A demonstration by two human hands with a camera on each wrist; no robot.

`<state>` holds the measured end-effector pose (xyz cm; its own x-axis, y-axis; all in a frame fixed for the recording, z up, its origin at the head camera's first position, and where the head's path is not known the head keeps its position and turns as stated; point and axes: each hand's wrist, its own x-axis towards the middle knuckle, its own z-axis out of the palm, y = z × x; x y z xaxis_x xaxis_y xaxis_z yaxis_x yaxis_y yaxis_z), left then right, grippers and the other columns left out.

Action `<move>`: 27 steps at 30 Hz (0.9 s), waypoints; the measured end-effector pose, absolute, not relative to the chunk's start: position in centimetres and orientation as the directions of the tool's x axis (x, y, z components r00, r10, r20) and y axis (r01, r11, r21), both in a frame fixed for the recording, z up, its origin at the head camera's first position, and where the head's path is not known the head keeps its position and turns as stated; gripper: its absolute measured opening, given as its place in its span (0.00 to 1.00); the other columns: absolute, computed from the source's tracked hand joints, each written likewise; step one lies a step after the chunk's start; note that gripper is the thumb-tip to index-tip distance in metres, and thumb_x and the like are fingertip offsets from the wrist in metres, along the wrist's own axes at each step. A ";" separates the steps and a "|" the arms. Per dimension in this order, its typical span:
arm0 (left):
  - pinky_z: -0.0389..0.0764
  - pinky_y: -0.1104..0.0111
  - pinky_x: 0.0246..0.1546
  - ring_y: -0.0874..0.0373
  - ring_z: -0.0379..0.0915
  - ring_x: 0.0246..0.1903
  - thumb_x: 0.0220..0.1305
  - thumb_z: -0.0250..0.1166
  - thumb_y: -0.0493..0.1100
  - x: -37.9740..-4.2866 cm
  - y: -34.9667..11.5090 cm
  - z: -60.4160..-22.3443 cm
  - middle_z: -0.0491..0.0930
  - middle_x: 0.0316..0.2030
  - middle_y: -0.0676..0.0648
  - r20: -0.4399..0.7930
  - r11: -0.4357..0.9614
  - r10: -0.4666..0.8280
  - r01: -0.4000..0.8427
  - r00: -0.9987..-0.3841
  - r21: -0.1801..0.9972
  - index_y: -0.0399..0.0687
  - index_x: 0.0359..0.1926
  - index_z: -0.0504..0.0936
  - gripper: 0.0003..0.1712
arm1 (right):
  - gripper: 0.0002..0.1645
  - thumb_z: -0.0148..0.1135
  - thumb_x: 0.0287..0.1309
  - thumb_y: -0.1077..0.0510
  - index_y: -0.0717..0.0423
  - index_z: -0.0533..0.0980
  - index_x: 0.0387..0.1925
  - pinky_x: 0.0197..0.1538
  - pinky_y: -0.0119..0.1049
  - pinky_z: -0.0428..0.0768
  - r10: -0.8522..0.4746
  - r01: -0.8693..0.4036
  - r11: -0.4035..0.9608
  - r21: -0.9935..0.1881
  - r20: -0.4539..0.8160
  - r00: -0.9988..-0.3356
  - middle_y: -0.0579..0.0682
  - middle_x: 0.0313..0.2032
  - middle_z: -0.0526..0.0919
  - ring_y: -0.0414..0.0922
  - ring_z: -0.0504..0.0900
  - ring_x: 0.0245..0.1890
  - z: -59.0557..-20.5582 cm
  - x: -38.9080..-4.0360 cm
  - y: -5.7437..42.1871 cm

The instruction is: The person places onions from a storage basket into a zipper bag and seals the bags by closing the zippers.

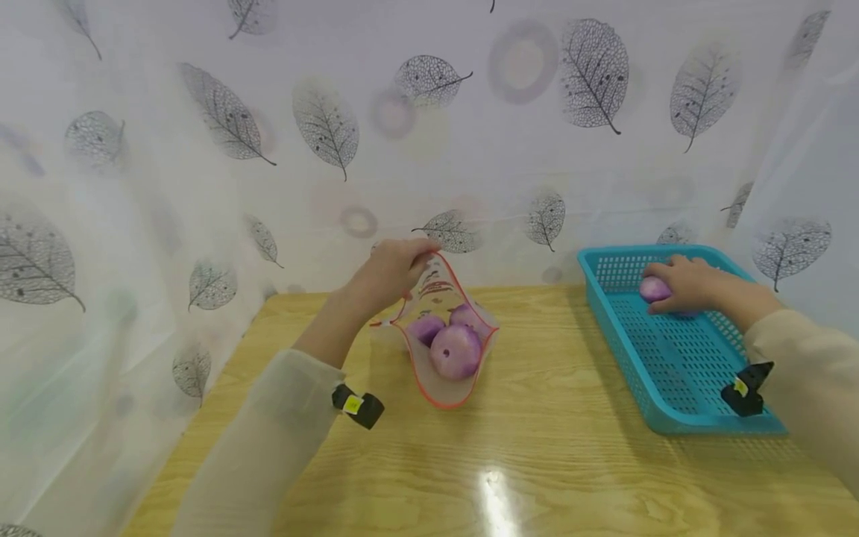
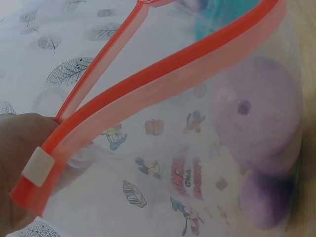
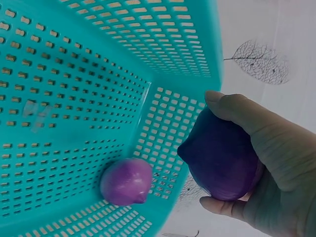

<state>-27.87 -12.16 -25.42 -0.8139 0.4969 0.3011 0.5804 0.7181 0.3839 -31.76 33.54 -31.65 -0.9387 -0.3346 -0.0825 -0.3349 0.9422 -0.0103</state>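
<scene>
My left hand (image 1: 392, 276) pinches the upper edge of a clear zip bag (image 1: 443, 391) with red trim and printed cartoon figures. The bag's mouth gapes towards me on the table. Inside it lie purple onions (image 1: 456, 352), three of them visible, the front one with a small dark hole. In the left wrist view a white slider (image 2: 38, 166) sits on the red zip beside my hand. Over at the right, my right hand (image 1: 691, 283) grips another purple onion (image 3: 222, 155) with a pointed tip, at the blue basket. One more onion (image 3: 126, 181) rests in a corner of that basket.
The turquoise perforated basket (image 1: 644, 388) stands on the right of the wood-grain table (image 1: 550, 462). Behind the table hangs a pale leaf-print curtain (image 1: 470, 164), which also runs along the left side. Black cameras are strapped to both sleeves.
</scene>
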 end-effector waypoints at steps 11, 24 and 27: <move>0.80 0.71 0.26 0.61 0.75 0.13 0.72 0.51 0.38 -27.8 -12.2 -25.5 0.81 0.50 0.40 0.302 0.715 0.495 0.580 -0.815 0.391 0.42 0.58 0.76 0.17 | 0.38 0.72 0.45 0.46 0.61 0.70 0.56 0.29 0.52 0.77 -0.404 -0.406 0.913 0.036 -0.060 -0.913 0.69 0.46 0.71 0.65 0.71 0.41 -30.2 -30.7 30.8; 0.80 0.72 0.25 0.62 0.74 0.12 0.71 0.52 0.38 -27.7 -12.2 -25.6 0.81 0.48 0.40 0.323 0.694 0.505 0.599 -0.801 0.399 0.41 0.57 0.77 0.17 | 0.34 0.72 0.45 0.49 0.58 0.72 0.53 0.30 0.50 0.77 -0.512 -0.513 0.853 0.102 -0.031 -0.858 0.65 0.45 0.73 0.59 0.72 0.39 -29.3 -29.8 27.3; 0.79 0.73 0.24 0.62 0.74 0.12 0.71 0.52 0.38 -27.7 -12.1 -25.6 0.82 0.47 0.41 0.322 0.697 0.507 0.600 -0.800 0.392 0.41 0.57 0.77 0.17 | 0.36 0.72 0.45 0.48 0.58 0.72 0.55 0.32 0.51 0.78 -0.519 -0.518 0.848 0.110 -0.023 -0.854 0.66 0.48 0.72 0.60 0.72 0.41 -28.9 -29.5 26.7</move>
